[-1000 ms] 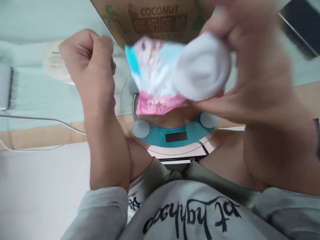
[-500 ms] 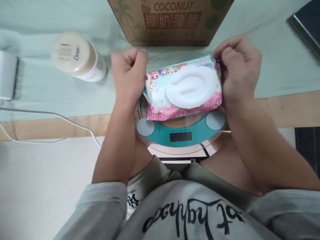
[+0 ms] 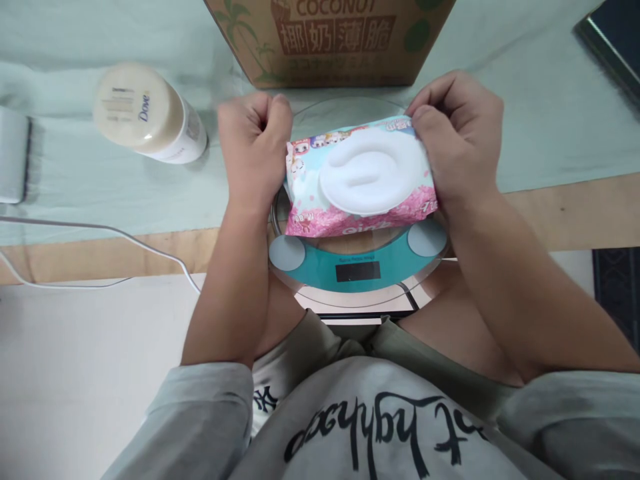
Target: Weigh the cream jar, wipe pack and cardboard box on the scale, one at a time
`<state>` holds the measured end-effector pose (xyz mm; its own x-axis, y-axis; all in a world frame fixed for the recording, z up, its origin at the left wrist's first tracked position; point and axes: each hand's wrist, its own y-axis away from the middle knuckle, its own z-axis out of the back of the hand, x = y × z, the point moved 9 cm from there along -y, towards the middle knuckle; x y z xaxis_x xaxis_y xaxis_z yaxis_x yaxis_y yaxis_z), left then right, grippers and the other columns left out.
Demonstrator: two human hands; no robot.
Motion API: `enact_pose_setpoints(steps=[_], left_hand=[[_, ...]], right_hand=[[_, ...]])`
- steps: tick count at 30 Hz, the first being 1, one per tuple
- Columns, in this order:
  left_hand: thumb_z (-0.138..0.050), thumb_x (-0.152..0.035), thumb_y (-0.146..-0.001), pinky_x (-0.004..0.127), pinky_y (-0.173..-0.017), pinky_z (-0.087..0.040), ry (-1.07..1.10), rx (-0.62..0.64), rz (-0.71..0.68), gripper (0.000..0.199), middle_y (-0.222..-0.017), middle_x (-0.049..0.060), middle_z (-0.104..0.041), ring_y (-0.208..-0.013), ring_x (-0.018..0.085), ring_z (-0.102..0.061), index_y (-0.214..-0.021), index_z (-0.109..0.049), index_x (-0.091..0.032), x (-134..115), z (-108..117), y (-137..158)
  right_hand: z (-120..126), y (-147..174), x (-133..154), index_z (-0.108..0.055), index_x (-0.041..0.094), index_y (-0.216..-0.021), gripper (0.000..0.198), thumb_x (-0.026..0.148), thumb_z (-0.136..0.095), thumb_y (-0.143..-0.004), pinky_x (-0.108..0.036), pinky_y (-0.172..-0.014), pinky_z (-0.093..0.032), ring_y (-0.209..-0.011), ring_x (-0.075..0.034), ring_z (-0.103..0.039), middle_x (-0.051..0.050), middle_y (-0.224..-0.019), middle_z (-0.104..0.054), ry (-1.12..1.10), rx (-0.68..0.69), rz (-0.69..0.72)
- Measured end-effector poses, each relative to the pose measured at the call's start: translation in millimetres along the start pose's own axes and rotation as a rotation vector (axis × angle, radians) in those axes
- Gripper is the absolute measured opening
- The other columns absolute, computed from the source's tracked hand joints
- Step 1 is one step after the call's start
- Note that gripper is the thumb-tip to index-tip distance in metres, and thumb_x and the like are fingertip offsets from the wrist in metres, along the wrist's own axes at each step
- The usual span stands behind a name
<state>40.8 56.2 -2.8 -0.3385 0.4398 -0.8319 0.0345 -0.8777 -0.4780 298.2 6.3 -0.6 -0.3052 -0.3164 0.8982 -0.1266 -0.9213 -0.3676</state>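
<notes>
A pack of wet wipes [image 3: 305,217], pink and light blue with a white oval lid, is held between my two hands, slightly tilted. My left hand [image 3: 256,147] is closed at the pack's left end; its curled fingertips are partly hidden. With thumb and fingers, my right hand [image 3: 457,137] grips the upper right corner. Beneath the pack is a round glass scale [image 3: 320,267] with a teal band, pale round pads and a dark display showing no readable digits. The pack covers the scale's middle.
A cardboard box [image 3: 330,67] stands just behind the scale. To the left are a Dove jar [image 3: 185,137], a white device [image 3: 13,153] and a white cable [image 3: 115,230]. A dark flat object [image 3: 613,50] lies far right on the pale green cloth [image 3: 545,127]. The scale overhangs the wooden table edge [image 3: 575,207].
My right hand has shifted left and now pinches the pack's corner more closely. The pack has tilted slightly. The whole view has moved a little; the left hand looks much the same.
</notes>
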Motion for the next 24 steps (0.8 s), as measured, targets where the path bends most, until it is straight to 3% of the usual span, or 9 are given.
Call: enact_pose_setpoints(steps=[3, 5, 10, 12, 15, 20, 24], left_hand=[[-0.074, -0.027, -0.089, 0.036, -0.054, -0.017, 0.011, 0.019, 0.019, 0.066, -0.055, -0.002, -0.01, -0.054, 0.012, -0.006, -0.051, -0.02, -0.024, 3.9, -0.9, -1.1], [-0.074, -0.027, -0.09, 0.036, -0.054, -0.017, 0.014, 0.032, 0.034, 0.067, -0.054, -0.002, -0.009, -0.054, 0.012, -0.007, -0.051, -0.02, -0.024, 6.0, -1.5, -1.7], [-0.081, -0.041, -0.092, 0.036, -0.057, -0.018, 0.014, 0.076, 0.078, 0.075, -0.056, -0.001, -0.011, -0.055, 0.013, -0.014, -0.052, -0.02, -0.025, 10.3, -2.9, -1.1], [-0.078, -0.045, -0.096, 0.035, -0.06, -0.02, 0.02, 0.11, 0.101, 0.073, -0.058, 0.0, -0.017, -0.058, 0.014, -0.018, -0.054, -0.022, -0.025, 14.3, -4.1, -1.1], [-0.082, -0.039, -0.095, 0.035, -0.061, -0.022, 0.04, 0.174, 0.131, 0.069, -0.059, 0.001, -0.023, -0.061, 0.014, -0.023, -0.055, -0.027, -0.024, 22.2, -7.3, -1.9], [-0.083, -0.047, -0.094, 0.034, -0.058, -0.02, 0.067, 0.17, 0.099, 0.076, -0.057, 0.0, -0.018, -0.061, 0.012, -0.018, -0.056, -0.021, -0.022, 22.1, -7.0, -2.4], [-0.087, -0.053, -0.088, 0.034, -0.056, -0.019, 0.06, 0.156, 0.073, 0.082, -0.056, 0.0, -0.013, -0.058, 0.01, -0.015, -0.054, -0.019, -0.022, 16.8, -7.1, -1.2]], right_hand=[[6.6, -4.2, 15.2, -0.067, 0.019, -0.088, 0.008, 0.02, -0.067, -0.08, -0.031, -0.073, -0.041, -0.078, -0.014, -0.057, -0.004, -0.086, -0.066, 0.033, 0.038, 0.01], [11.6, -6.4, 39.8, -0.07, 0.019, -0.094, 0.02, 0.01, -0.062, -0.078, -0.032, -0.08, -0.043, -0.09, -0.014, -0.063, -0.002, -0.096, -0.069, 0.111, 0.057, 0.062], [-8.4, 4.3, 90.8, -0.069, 0.018, -0.104, 0.022, 0.013, -0.049, -0.094, -0.031, -0.103, -0.051, -0.116, -0.013, -0.066, -0.001, -0.113, -0.07, 0.28, 0.217, 0.185], [-22.4, 12.1, 88.8, -0.068, 0.02, -0.106, 0.022, 0.018, -0.047, -0.1, -0.032, -0.104, -0.053, -0.117, -0.014, -0.068, -0.001, -0.114, -0.072, 0.285, 0.286, 0.183], [-32.5, 19.4, 72.4, -0.071, 0.02, -0.107, 0.026, 0.026, -0.046, -0.105, -0.032, -0.092, -0.056, -0.108, -0.016, -0.072, -0.001, -0.112, -0.076, 0.282, 0.318, 0.157], [-31.9, 20.9, 57.9, -0.073, 0.016, -0.109, 0.03, 0.026, -0.045, -0.106, -0.027, -0.093, -0.056, -0.109, -0.014, -0.073, -0.001, -0.113, -0.077, 0.195, 0.301, 0.152], [-31.4, 19.9, 62.7, -0.071, 0.018, -0.11, 0.029, 0.029, -0.044, -0.106, -0.03, -0.089, -0.056, -0.103, -0.014, -0.071, -0.001, -0.113, -0.076, 0.255, 0.317, 0.147]])
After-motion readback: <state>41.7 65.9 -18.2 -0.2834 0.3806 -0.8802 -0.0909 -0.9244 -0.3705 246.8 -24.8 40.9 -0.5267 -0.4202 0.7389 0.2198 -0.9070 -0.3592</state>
